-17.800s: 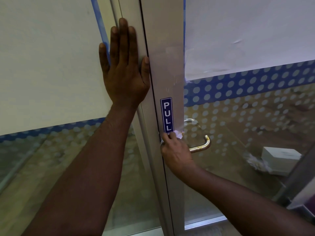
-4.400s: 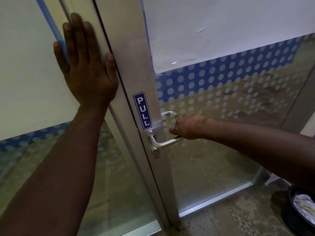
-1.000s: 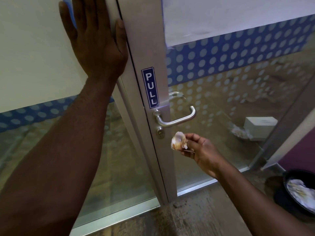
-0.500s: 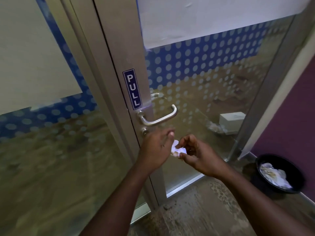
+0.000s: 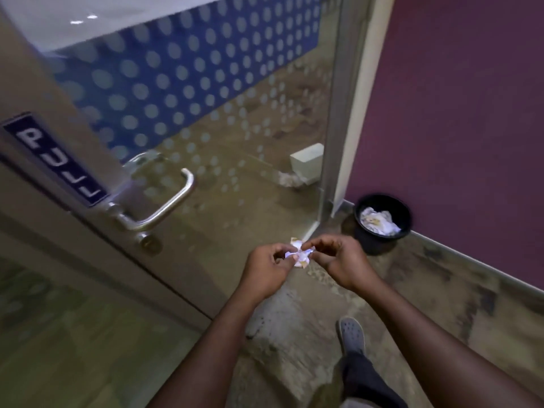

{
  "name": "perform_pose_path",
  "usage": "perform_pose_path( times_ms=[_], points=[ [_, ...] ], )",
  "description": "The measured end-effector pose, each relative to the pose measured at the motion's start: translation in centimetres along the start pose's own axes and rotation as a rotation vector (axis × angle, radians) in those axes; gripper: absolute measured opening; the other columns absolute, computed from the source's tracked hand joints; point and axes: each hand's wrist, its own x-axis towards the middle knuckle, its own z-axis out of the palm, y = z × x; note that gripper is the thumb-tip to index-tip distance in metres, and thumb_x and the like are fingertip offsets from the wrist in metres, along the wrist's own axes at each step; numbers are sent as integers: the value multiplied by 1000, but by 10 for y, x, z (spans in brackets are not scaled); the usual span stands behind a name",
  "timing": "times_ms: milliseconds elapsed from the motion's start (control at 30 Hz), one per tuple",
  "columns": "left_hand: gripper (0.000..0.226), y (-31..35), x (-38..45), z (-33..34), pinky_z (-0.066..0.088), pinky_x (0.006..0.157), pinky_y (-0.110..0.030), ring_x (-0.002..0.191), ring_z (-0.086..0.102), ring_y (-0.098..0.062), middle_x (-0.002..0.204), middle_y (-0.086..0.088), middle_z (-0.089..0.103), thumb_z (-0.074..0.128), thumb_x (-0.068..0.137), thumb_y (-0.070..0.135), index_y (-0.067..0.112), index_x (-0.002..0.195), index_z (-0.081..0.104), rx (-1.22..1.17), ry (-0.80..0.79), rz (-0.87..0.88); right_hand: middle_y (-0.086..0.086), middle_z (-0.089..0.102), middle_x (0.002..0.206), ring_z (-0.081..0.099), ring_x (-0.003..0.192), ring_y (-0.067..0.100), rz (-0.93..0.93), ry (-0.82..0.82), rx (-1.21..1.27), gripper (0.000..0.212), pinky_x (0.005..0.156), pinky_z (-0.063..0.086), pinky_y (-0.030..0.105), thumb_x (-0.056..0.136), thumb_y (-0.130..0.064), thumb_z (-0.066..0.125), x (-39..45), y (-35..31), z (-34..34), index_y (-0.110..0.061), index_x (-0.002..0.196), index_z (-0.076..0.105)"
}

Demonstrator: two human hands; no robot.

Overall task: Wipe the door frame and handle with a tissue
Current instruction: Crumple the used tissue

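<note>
Head cam: both hands meet over bare floor (image 5: 418,293), well apart from the door frame (image 5: 97,231) edge and handle (image 5: 164,207). Left hand (image 5: 266,267) and right hand (image 5: 338,260) each pinch the tissue (image 5: 298,254) btwn curled fingers. Tissue is small, crumpled, prob. stained yellowish. Black bin (image 5: 382,223) by purple wall (image 5: 456,113).

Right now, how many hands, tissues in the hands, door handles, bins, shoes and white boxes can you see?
Hands: 2, left hand and right hand, both pinching the tissue
Tissue in the hands: 1, crumpled tissue
Door handles: 1, metal handle
Bins: 1, black bin with crumpled paper inside
Shoes: 1, grey shoe
White boxes: 1, white box behind the glass
Total: 7
</note>
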Motion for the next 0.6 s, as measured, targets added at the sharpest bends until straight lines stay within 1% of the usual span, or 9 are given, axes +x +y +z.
perform_pose_path(
  times_ms=[67, 167, 200, 300, 367, 433, 500, 567, 600],
  points=[
    [2, 3, 24, 22, 39, 56, -17, 61, 50, -10, 74, 0, 64, 73, 92, 14, 15, 93, 75, 9, 21, -21, -21, 72, 76, 64, 69, -7, 21, 87, -19, 38, 68, 47, 13, 80, 1, 73, 12, 15, -17, -37, 80, 71],
    [4, 10, 74, 64, 40, 56, -16, 59, 50, -7, 71, 0, 63, 73, 92, 13, 12, 88, 73, -1, 40, -63, -10, 71, 77, 64, 67, 4, 104, 168, 16, 26, 69, 52, 25, 81, 0, 72, 42, 46, -51, -26, 83, 71],
    [5, 11, 90, 77, 39, 55, -15, 58, 49, -6, 70, 0, 62, 73, 92, 14, 12, 88, 73, 3, 50, -80, -9, 71, 74, 63, 63, 4, 133, 179, 21, 25, 67, 52, 28, 82, -1, 71, 52, 55, -61, -25, 81, 70],
    [12, 17, 141, 114, 39, 54, -15, 58, 52, -6, 73, 0, 65, 70, 94, 19, 19, 83, 70, 19, 65, -98, -8, 67, 67, 62, 56, 1, 212, 206, 37, 30, 63, 51, 29, 86, -1, 65, 86, 87, -91, -30, 78, 66],
    [13, 23, 182, 145, 44, 61, -22, 64, 57, -12, 76, -4, 68, 68, 96, 20, 20, 83, 68, 12, 52, -127, -5, 67, 67, 65, 61, 11, 267, 232, 42, 29, 67, 53, 39, 88, -5, 63, 113, 115, -116, -32, 78, 65],
    [16, 29, 222, 175, 44, 66, -28, 68, 58, -17, 76, -8, 69, 67, 96, 19, 20, 81, 67, 4, 12, -157, -3, 70, 70, 66, 66, 22, 299, 271, 43, 25, 71, 55, 46, 87, -15, 61, 140, 144, -140, -37, 78, 67],
    [16, 32, 260, 204, 44, 69, -31, 66, 57, -18, 74, -10, 69, 69, 96, 19, 18, 79, 68, -16, -61, -177, -5, 70, 74, 63, 66, 18, 323, 307, 55, 20, 74, 56, 49, 85, -24, 57, 166, 173, -163, -42, 80, 66],
    [15, 32, 296, 231, 44, 69, -29, 60, 56, -13, 70, -5, 70, 75, 91, 25, 14, 82, 71, -82, -150, -183, -4, 70, 77, 63, 69, 19, 367, 338, 77, 15, 75, 55, 52, 84, -29, 53, 192, 204, -184, -38, 83, 65],
    [21, 32, 314, 244, 45, 66, -26, 58, 57, -9, 68, 0, 69, 78, 84, 34, 13, 82, 73, -84, -197, -178, -2, 70, 79, 64, 71, 22, 390, 346, 85, 13, 76, 54, 53, 84, -31, 52, 203, 220, -195, -36, 85, 64]
  ],
)
